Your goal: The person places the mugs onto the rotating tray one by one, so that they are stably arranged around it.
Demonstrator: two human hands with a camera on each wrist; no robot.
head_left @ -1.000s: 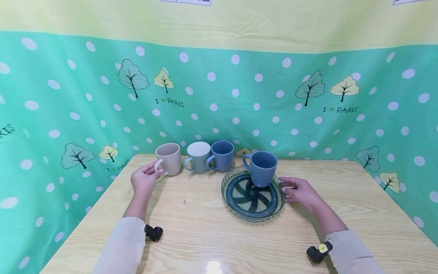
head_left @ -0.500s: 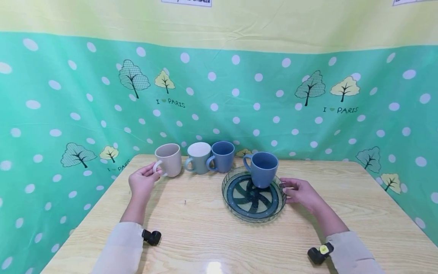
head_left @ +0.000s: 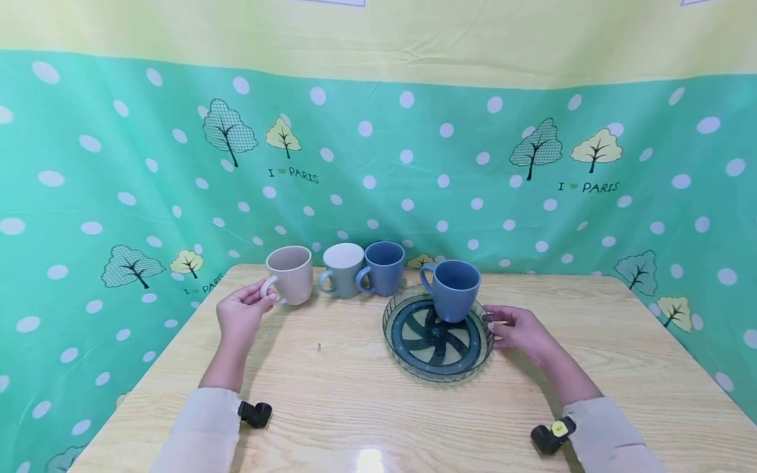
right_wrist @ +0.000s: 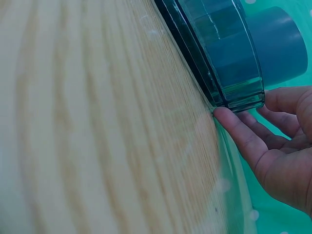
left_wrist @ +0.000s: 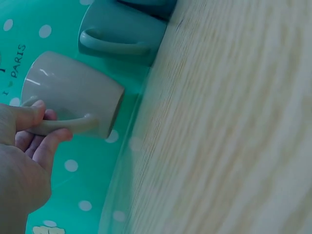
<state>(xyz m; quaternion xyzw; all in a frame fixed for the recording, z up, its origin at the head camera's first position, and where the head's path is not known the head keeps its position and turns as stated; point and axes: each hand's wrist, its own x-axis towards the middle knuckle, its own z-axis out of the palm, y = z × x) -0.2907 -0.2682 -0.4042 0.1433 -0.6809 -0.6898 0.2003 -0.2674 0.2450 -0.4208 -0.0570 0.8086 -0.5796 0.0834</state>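
Left hand (head_left: 241, 315) pinches the likely breakable beige ceramic mug (head_left: 291, 279) sensibly by its handle (left_wrist: 80, 125), left of the round translucent green tray (head_left: 436, 374); right hand (head_left: 520, 334) seemingly pinches that.

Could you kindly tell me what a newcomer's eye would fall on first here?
Probably the green polka-dot cloth behind the table. Then the tinted tray right of centre, a blue mug standing in it and the right hand at the tray's edge. At left, the left hand holds a pale mug by its handle.

Green dotted cloth (head_left: 426, 141) behind pale wood table (head_left: 343, 394); bright glare (head_left: 369, 461)
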